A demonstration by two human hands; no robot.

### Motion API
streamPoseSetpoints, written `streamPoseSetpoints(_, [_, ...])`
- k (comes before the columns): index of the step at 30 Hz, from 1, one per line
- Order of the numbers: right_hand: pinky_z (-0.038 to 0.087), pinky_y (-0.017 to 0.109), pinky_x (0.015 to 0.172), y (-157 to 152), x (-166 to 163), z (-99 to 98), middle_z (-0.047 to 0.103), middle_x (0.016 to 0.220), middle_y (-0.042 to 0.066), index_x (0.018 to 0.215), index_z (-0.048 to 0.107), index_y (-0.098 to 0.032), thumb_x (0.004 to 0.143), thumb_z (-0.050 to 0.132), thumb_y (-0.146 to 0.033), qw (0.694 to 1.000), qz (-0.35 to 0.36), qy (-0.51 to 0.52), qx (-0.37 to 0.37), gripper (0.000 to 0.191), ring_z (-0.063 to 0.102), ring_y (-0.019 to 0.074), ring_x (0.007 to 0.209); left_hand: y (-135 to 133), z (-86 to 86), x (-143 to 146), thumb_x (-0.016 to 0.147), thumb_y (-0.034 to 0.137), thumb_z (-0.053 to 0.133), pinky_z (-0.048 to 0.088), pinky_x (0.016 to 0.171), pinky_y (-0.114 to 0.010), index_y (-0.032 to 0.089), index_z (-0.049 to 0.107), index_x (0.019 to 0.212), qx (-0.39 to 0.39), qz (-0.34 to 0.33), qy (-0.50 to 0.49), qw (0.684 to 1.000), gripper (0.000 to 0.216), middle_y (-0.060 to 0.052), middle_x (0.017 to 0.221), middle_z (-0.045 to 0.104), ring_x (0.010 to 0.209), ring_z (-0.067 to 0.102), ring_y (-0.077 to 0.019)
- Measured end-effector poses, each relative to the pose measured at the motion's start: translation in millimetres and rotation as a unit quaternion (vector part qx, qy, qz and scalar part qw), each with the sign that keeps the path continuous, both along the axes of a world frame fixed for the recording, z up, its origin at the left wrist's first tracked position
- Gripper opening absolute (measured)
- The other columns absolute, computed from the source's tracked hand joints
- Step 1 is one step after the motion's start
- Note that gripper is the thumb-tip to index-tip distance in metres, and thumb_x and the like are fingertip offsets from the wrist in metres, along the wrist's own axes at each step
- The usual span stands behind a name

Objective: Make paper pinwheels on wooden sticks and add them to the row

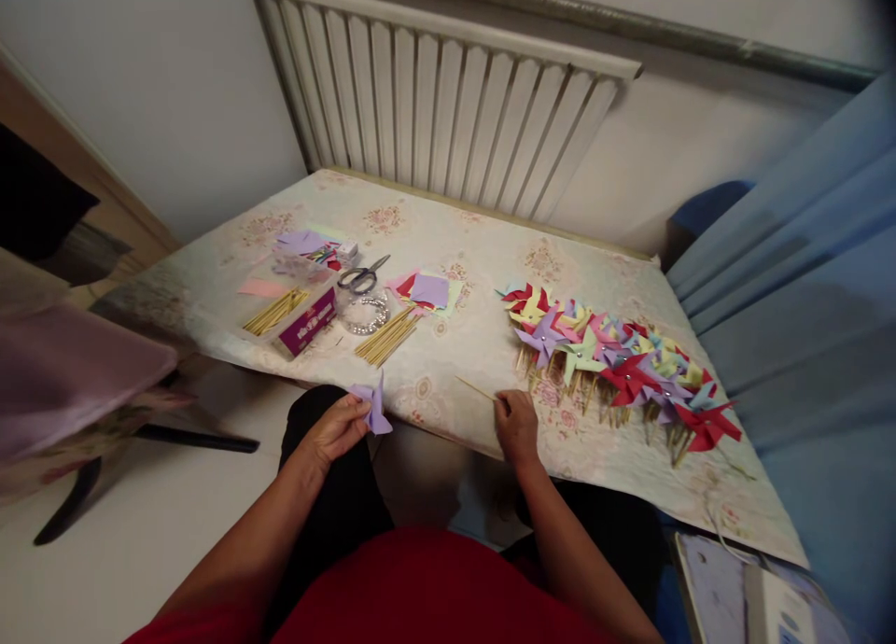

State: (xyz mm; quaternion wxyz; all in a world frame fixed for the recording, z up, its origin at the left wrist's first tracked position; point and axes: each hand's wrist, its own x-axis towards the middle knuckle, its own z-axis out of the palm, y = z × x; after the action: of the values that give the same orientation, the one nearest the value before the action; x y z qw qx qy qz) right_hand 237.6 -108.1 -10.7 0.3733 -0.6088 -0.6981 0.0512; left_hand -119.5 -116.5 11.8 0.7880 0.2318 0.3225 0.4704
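Observation:
My left hand (pixel 341 427) pinches a purple paper pinwheel (pixel 376 408) over my lap, just off the table's front edge. In my right hand (pixel 516 426) is a thin wooden stick (pixel 476 388), its free end pointing left above the table. The two are apart. A loose bundle of sticks (pixel 386 337) lies on the table between and beyond my hands. Behind it rests a small stack of coloured paper squares (pixel 428 291). To the right of my right hand, many finished pinwheels (pixel 581 353) in red, purple, yellow and green lie grouped on their sticks.
On the left of the flowered tablecloth (pixel 490 252) stand a plastic box (pixel 302 321) with sticks, scissors (pixel 364 276) and a ring of shiny pins (pixel 365 315). A radiator (pixel 448 103) runs behind the table. A blue curtain (pixel 805 280) hangs at the right.

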Motion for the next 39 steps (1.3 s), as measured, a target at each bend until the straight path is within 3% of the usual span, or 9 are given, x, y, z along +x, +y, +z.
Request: streamPoseSetpoints(39, [0.041,0.036,0.079,-7.0,-3.7,4.5,0.062,0.084,0.006,0.085,0.061,-0.021,0.090,0.050,-0.022,1.000,-0.004,-0.007,0.002,0.011,0.051,0.0227,0.087,-0.9,3.6,-0.7,0.064,0.021,0.084,0.053,0.067,-0.023,0.011,0.071,0.084,0.014,-0.013,-0.002,1.000,0.026,-0.007,0.075,0.072,0.067,0.068,-0.0156])
